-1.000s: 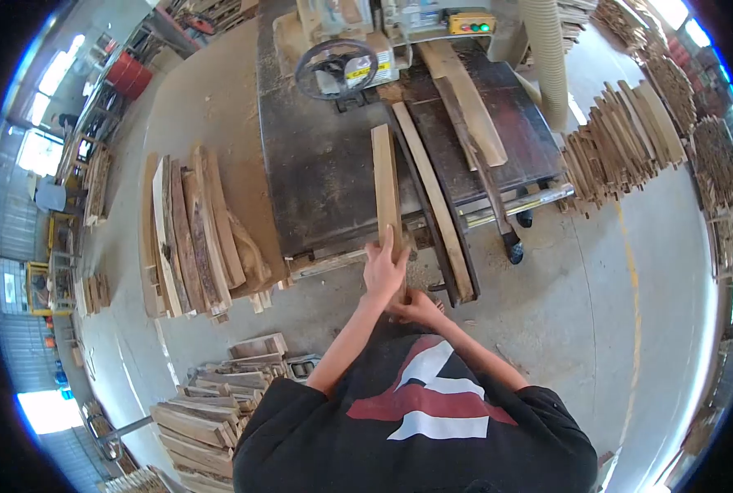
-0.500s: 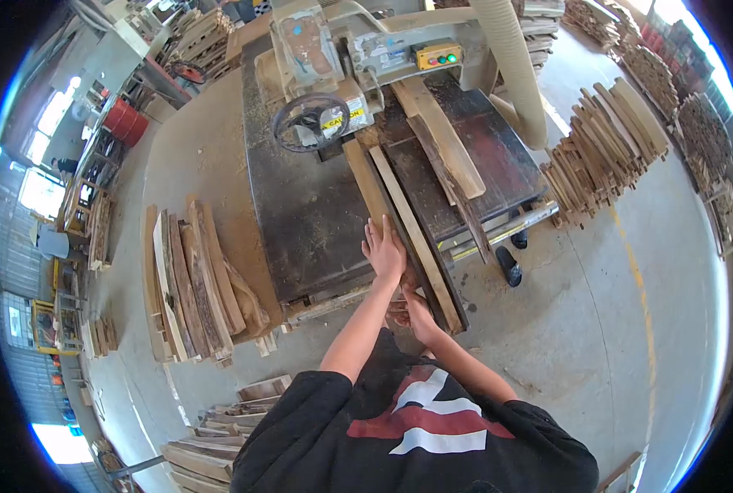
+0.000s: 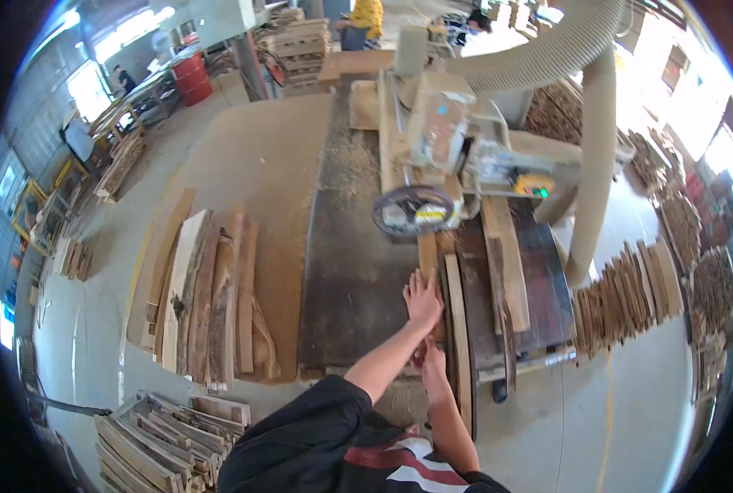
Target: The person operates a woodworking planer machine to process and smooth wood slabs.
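Note:
A long wooden board (image 3: 427, 256) lies on the dark metal table of a sawing machine, its far end running under the machine head. My left hand (image 3: 425, 302) rests flat on top of this board with its fingers spread. Closer to me, my right hand (image 3: 433, 360) is closed at the board's near end, its fingers partly hidden. Just right of both hands runs a straight guide rail (image 3: 458, 337) with a pale wooden strip along it. The machine's black handwheel (image 3: 414, 211) is ahead of my left hand.
Two more boards (image 3: 506, 271) lie on the table's right side. Rough planks (image 3: 206, 304) are stacked at left, with more timber (image 3: 169, 444) at lower left and a pile (image 3: 629, 296) at right. A thick dust hose (image 3: 601, 164) hangs beside the yellow control box (image 3: 536, 185).
My hands and the board have moved forward along the rail toward the machine head. My view has tilted up and swung left, showing more of the workshop behind.

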Tool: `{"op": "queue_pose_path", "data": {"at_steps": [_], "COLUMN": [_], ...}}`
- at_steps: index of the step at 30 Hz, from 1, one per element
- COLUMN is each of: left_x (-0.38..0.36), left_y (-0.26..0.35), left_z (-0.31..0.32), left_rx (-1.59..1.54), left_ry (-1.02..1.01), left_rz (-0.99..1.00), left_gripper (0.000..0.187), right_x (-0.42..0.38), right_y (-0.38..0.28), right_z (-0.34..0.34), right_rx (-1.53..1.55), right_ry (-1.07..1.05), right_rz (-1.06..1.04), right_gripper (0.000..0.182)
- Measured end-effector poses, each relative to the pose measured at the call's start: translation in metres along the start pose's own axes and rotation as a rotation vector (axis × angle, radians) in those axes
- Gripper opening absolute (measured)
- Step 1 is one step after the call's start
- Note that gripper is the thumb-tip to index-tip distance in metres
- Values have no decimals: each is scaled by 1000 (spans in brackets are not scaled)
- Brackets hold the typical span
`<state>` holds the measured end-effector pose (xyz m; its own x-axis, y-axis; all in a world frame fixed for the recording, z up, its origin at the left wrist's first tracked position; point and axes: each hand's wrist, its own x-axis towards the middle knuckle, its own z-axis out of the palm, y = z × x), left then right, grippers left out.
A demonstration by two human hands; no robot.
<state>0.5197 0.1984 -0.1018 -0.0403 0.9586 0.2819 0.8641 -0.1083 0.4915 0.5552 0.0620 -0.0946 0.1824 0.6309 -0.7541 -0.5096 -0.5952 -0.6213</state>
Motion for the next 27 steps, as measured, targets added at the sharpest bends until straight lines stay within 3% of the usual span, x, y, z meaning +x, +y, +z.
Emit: {"op": "queue_pose_path", "data": {"at_steps": [11, 16, 17, 20, 21, 23, 24, 25, 26, 27], "left_x": [20, 36, 50, 76, 87, 105, 103, 95, 87, 77], "left_y": [-4, -7, -8, -18, -23, -46, -64, -84, -108, -136], "left_z": [-1, 2, 5, 13, 7, -33, -56, -76, -99, -134], "left_rx": [-69, -96, -175, -192, -348, -623, -611, -806, -985, -954], "left_ry": [14, -29, -1, 41, 9, -180, -142, -38, 73, 111], "left_rz": [-10, -13, -27, -51, -98, -154, -232, -183, -110, -157], "left_gripper": [51, 50, 51, 64, 69, 62, 62, 54, 46, 46], "right_x": [-6, 16, 24, 45, 36, 53, 71, 88, 99, 117], "right_y": [-8, -25, -29, -40, -51, -59, -61, -59, -66, -71], "right_z": [16, 20, 22, 48, 63, 75, 75, 68, 71, 68], "right_rx": [66, -25, 46, 76, -29, 86, 121, 193, 185, 139], "right_ry": [13, 81, -6, 74, 104, 99, 72, -44, -23, -118], "right_rz": [-98, 17, -61, -87, -138, -129, -96, -100, -70, -84], "right_gripper": [46, 38, 35, 44, 48, 46, 41, 29, 22, 21]}}
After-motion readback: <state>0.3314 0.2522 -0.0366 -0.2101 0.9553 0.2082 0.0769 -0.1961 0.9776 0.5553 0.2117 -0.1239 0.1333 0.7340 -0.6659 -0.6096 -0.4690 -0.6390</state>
